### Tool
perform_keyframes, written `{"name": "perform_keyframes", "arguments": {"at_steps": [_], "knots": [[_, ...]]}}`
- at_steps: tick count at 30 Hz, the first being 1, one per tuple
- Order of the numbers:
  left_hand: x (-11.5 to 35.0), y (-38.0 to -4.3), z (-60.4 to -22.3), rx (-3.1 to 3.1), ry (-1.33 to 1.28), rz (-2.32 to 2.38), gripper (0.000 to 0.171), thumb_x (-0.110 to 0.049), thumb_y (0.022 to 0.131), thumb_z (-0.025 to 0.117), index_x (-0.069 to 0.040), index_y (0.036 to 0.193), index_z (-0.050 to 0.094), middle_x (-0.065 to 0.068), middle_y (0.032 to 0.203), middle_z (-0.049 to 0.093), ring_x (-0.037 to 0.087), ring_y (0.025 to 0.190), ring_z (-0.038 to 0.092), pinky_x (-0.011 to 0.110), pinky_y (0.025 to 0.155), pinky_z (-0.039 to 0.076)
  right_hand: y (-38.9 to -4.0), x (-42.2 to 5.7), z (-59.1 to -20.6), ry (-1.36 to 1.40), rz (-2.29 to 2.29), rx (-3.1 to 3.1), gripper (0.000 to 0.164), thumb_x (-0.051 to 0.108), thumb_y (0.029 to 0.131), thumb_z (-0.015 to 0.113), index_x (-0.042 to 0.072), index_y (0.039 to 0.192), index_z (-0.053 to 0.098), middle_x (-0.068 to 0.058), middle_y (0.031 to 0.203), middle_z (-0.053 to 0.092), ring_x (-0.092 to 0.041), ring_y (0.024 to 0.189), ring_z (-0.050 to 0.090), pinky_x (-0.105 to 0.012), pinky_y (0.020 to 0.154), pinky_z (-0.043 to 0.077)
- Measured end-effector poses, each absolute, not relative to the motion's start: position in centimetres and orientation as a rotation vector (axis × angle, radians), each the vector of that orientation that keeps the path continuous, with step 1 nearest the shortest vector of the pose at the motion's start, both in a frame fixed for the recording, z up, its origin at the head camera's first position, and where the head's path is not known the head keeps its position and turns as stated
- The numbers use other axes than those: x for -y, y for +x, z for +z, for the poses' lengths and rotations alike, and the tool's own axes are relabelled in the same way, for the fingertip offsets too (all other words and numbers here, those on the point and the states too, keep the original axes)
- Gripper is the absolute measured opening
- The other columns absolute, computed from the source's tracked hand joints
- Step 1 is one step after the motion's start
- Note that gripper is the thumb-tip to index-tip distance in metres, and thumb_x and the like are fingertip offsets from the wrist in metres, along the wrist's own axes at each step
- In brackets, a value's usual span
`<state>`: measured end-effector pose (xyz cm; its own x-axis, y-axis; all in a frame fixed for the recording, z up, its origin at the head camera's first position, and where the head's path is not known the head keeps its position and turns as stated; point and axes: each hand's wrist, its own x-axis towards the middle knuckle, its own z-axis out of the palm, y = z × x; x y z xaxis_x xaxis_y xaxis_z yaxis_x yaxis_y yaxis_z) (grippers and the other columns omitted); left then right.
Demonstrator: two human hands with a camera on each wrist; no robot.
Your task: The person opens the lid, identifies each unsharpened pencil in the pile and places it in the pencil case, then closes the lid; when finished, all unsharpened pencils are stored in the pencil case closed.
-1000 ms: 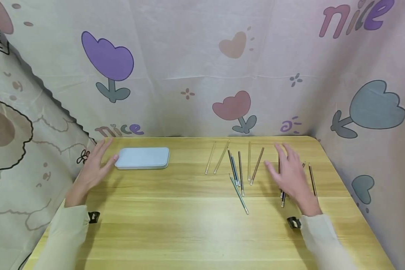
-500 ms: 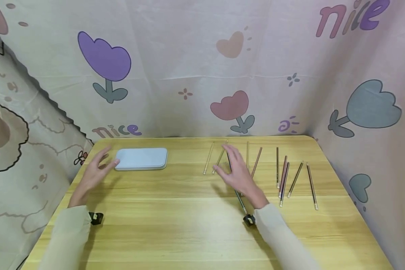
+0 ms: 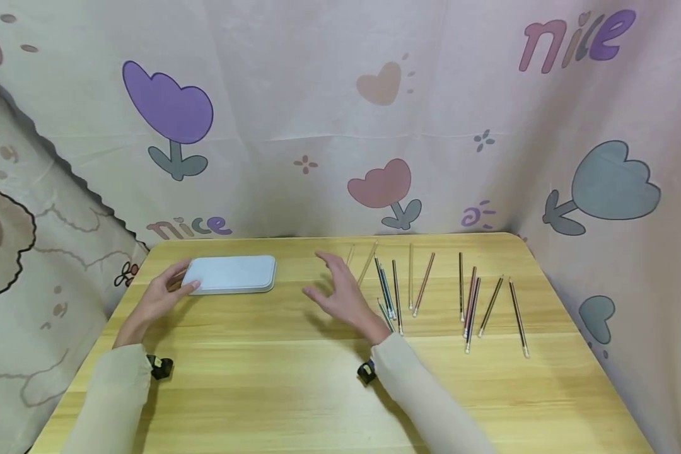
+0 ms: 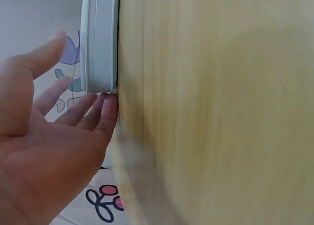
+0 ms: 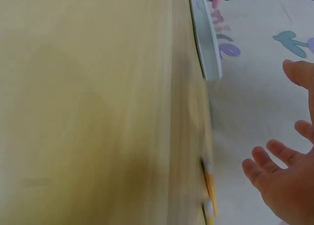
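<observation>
A pale white-blue flat case point(image 3: 229, 275) with rounded corners, like a closed pencil tin, lies at the back left of the table. My left hand point(image 3: 157, 296) is at its left end. In the left wrist view several fingertips point(image 4: 110, 105) touch that end near the tabletop, and the thumb is held apart from the case. My right hand point(image 3: 343, 299) hovers over the middle of the table, between the case and the pencils point(image 3: 397, 293). Nothing is in it, and its fingers point(image 5: 265, 159) are spread and slightly bent. The right hand partly hides the leftmost pencils.
Several more pencils point(image 3: 471, 309) lie apart in a second group at the right of the wooden table point(image 3: 272, 391). A printed curtain point(image 3: 272, 113) hangs behind the table and along both sides. A small black camera point(image 3: 160, 367) sits at each wrist.
My right hand has swept left, from over the right pencil group past the middle pencils. My left hand has come slightly closer, onto the case's left end. The view has shifted a little.
</observation>
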<state>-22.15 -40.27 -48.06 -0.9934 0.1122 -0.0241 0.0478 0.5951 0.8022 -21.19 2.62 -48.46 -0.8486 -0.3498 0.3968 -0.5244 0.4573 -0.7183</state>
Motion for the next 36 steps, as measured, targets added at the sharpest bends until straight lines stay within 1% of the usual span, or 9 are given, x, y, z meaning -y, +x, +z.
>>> {"name": "perform_keyframes", "arguments": {"at_steps": [2, 3, 4, 9, 15, 19, 23, 30, 36], "knots": [[40.4, -22.4, -48.2, -2.732, 0.111, 1.344, 0.081, -0.036, 0.104, 0.062, -0.001, 0.163, 0.018, 0.034, 0.162, 0.021, 0.056, 0.143, 0.027, 0.062, 0.113, 0.03, -21.6, -1.5, -48.6, 0.785, 1.363, 2.508, 0.081, 0.035, 0.093, 0.077, 0.012, 0.158, 0.035, -0.007, 0.156, 0.041, -0.024, 0.14, 0.042, -0.045, 0.115, 0.036], [40.4, -22.5, -48.3, -2.727, 0.103, 1.342, 0.081, -0.037, 0.104, 0.062, -0.001, 0.163, 0.018, 0.034, 0.161, 0.022, 0.056, 0.143, 0.027, 0.068, 0.112, 0.027, -21.8, -0.9, -48.7, 0.794, 1.369, 2.512, 0.081, 0.035, 0.092, 0.078, 0.012, 0.158, 0.035, -0.008, 0.156, 0.042, -0.025, 0.14, 0.042, -0.045, 0.115, 0.036], [40.4, -22.6, -48.3, -2.72, 0.101, 1.342, 0.081, -0.037, 0.104, 0.062, -0.002, 0.163, 0.018, 0.035, 0.161, 0.021, 0.056, 0.143, 0.026, 0.069, 0.111, 0.027, -22.1, -0.3, -48.8, 0.804, 1.372, 2.517, 0.081, 0.034, 0.092, 0.078, 0.011, 0.157, 0.035, -0.009, 0.156, 0.042, -0.025, 0.14, 0.042, -0.045, 0.115, 0.036], [40.5, -22.9, -48.3, -2.697, 0.079, 1.327, 0.081, -0.041, 0.103, 0.061, -0.007, 0.164, 0.02, 0.034, 0.163, 0.019, 0.056, 0.144, 0.026, 0.07, 0.11, 0.028, -23.5, 2.4, -49.2, 0.838, 1.424, 2.555, 0.079, 0.031, 0.093, 0.078, 0.008, 0.156, 0.037, -0.011, 0.155, 0.045, -0.025, 0.141, 0.043, -0.04, 0.114, 0.038], [40.5, -22.9, -48.5, -2.686, 0.07, 1.322, 0.08, -0.04, 0.104, 0.061, -0.009, 0.164, 0.019, 0.033, 0.164, 0.015, 0.056, 0.145, 0.022, 0.071, 0.111, 0.025, -24.6, 4.9, -49.7, 0.818, 1.482, 2.635, 0.077, 0.024, 0.091, 0.08, 0.005, 0.154, 0.041, -0.011, 0.155, 0.046, -0.03, 0.141, 0.045, -0.04, 0.115, 0.037], [40.3, -23.0, -48.9, -2.679, 0.071, 1.343, 0.077, -0.035, 0.105, 0.06, -0.009, 0.164, 0.018, 0.033, 0.164, 0.013, 0.057, 0.146, 0.02, 0.071, 0.113, 0.021, -24.9, 6.5, -49.7, 0.768, 1.534, 2.727, 0.08, 0.029, 0.092, 0.08, 0.006, 0.156, 0.039, -0.009, 0.159, 0.043, -0.025, 0.145, 0.04, -0.035, 0.118, 0.033], [39.7, -23.2, -49.0, -2.658, 0.076, 1.38, 0.078, -0.033, 0.104, 0.062, -0.01, 0.164, 0.018, 0.032, 0.165, 0.012, 0.055, 0.147, 0.017, 0.068, 0.115, 0.019, -25.0, 7.3, -49.5, 0.667, 1.551, 2.769, 0.08, 0.028, 0.091, 0.081, 0.004, 0.155, 0.04, -0.01, 0.158, 0.044, -0.022, 0.145, 0.04, -0.029, 0.117, 0.033], [39.4, -22.5, -49.1, -2.663, 0.078, 1.347, 0.078, -0.034, 0.103, 0.063, -0.011, 0.164, 0.02, 0.033, 0.163, 0.021, 0.052, 0.143, 0.029, 0.066, 0.112, 0.028, -25.1, 6.7, -49.7, 0.658, 1.444, 2.803, 0.074, 0.025, 0.092, 0.08, -0.001, 0.152, 0.045, -0.013, 0.157, 0.045, -0.024, 0.145, 0.041, -0.028, 0.116, 0.033], [39.0, -21.5, -48.6, -2.674, 0.106, 1.314, 0.079, -0.035, 0.101, 0.067, -0.011, 0.163, 0.025, 0.032, 0.162, 0.023, 0.052, 0.141, 0.033, 0.067, 0.111, 0.03, -24.8, 6.0, -49.7, 0.673, 1.436, 2.818, 0.074, 0.025, 0.091, 0.081, 0.0, 0.152, 0.046, -0.013, 0.156, 0.045, -0.025, 0.144, 0.043, -0.03, 0.115, 0.036]]}}
